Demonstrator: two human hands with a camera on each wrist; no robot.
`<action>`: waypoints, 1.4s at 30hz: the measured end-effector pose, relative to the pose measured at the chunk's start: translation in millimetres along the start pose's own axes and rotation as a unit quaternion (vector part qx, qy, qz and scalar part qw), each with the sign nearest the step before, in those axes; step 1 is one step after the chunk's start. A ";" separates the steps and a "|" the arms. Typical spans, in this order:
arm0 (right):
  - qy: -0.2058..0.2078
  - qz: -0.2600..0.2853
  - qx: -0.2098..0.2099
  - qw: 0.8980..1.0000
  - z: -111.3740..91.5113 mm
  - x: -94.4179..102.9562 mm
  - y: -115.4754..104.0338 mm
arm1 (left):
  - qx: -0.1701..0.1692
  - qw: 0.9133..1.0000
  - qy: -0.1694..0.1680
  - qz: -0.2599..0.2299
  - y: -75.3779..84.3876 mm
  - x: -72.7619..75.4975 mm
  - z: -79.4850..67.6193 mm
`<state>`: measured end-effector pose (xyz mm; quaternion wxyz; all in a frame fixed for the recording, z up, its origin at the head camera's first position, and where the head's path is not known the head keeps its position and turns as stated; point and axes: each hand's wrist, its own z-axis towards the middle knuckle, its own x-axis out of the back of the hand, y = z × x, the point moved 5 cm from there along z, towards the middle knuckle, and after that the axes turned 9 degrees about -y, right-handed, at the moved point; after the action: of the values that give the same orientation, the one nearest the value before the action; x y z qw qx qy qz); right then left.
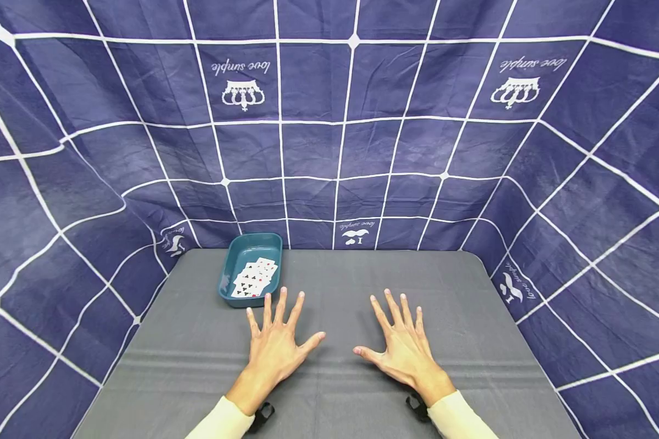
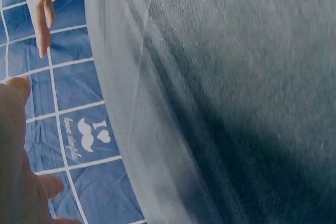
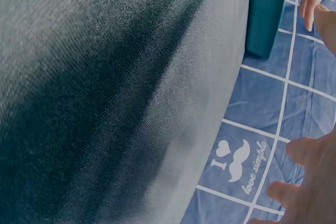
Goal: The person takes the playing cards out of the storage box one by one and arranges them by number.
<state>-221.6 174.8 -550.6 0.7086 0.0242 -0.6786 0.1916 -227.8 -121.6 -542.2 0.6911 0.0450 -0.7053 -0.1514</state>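
My left hand (image 1: 275, 349) is spread flat with straight fingers over the grey table, palm down. Its fingertips come close to the near edge of a teal plastic tray (image 1: 254, 239). Inside that tray lie several overlapping playing cards (image 1: 254, 277), face up, with club symbols and some red marks. My right hand (image 1: 403, 352) is likewise spread, palm down, to the right of the middle, and holds nothing. In the right wrist view the tray's side (image 3: 264, 17) shows at the top, beyond the table surface.
The grey cloth-covered table (image 1: 417, 280) has a few creases across its front. Blue curtains (image 1: 318, 146) with white grid lines and printed crowns and moustaches stand behind it and on both sides. Black straps (image 1: 262, 417) sit at both wrists, below pale sleeves.
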 end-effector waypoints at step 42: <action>0.046 0.049 0.123 0.990 71.0 -9.2 -90.5 | 0.012 0.998 0.044 -0.037 -56.9 7.2 23.6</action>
<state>-261.7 68.0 -533.7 0.7206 0.0690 -0.6168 0.3091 -259.7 -174.1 -550.9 0.7146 0.0863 -0.6740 -0.1662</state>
